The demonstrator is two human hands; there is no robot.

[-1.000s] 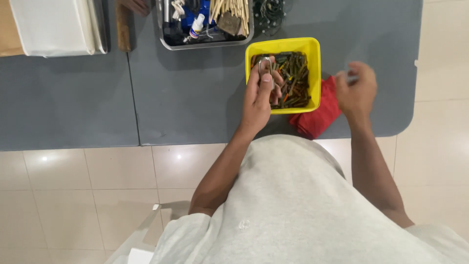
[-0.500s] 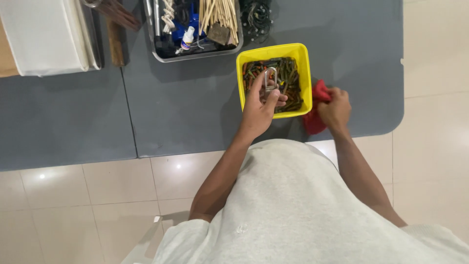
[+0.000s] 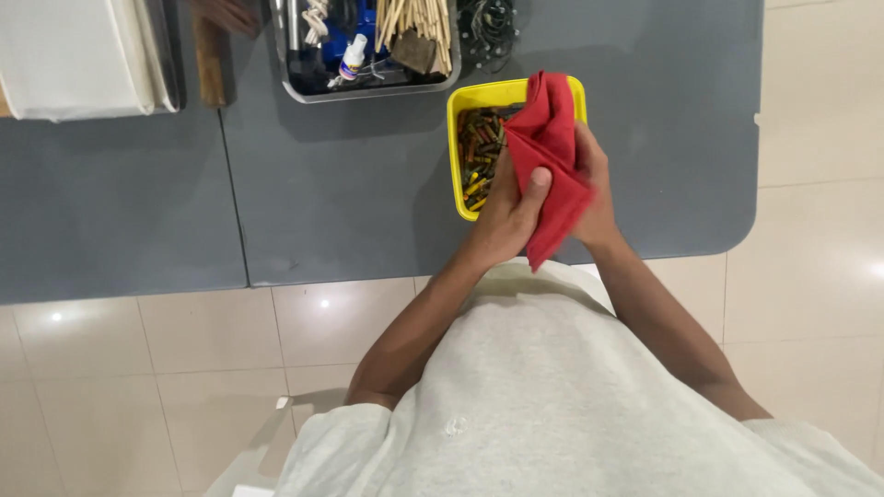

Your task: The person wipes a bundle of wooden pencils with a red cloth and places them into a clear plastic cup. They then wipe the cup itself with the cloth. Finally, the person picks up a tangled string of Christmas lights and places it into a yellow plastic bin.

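Red cloth (image 3: pixel 550 152) is between both my hands, over the right half of the yellow tub (image 3: pixel 457 138) and the table edge. My left hand (image 3: pixel 506 216) grips the cloth from the 8 o'clock side; its thumb (image 3: pixel 537 187) presses on the front of the fabric and the other fingers are curled behind it. My right hand (image 3: pixel 594 184) holds the cloth from the 3 o'clock side. Its fingers are mostly hidden by the fabric, but they are closed on it. A pointed corner of the cloth hangs down toward me, between my wrists.

Under the cloth, the tub stands on the grey table (image 3: pixel 350 202) and is full of small sticks in many colours (image 3: pixel 479 152), maybe crayons; I cannot tell exactly. At 11 o'clock from the tub, just beside it, is a metal tray (image 3: pixel 368 90) with wooden sticks (image 3: pixel 414 20), a small white bottle (image 3: pixel 351 57) and some blue things. A black cord (image 3: pixel 488 28) lies at 12 o'clock from the tub. Far at 10 o'clock, a white folded sheet (image 3: pixel 74 55) is well apart from my hands.
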